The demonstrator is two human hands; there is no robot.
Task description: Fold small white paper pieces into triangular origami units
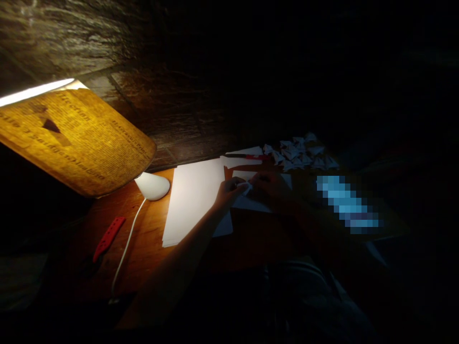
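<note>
My left hand pinches a small piece of folded white paper between thumb and fingers. On the other side of that piece is my right hand, closed, with its fingertips at the paper; it is in deep shadow and its fingers show poorly. Both hands are over a white paper sheet lying on the wooden table. Left of them, partly beneath my left forearm, lies a stack of white paper. Behind the hands, a slim red and black tool rests across more white paper.
A lit lamp with a printed shade and white base stands at left, its white cord running to the front edge. A red-handled tool lies nearby. Several folded paper pieces are heaped at back right. A pixelated bright screen glows at right.
</note>
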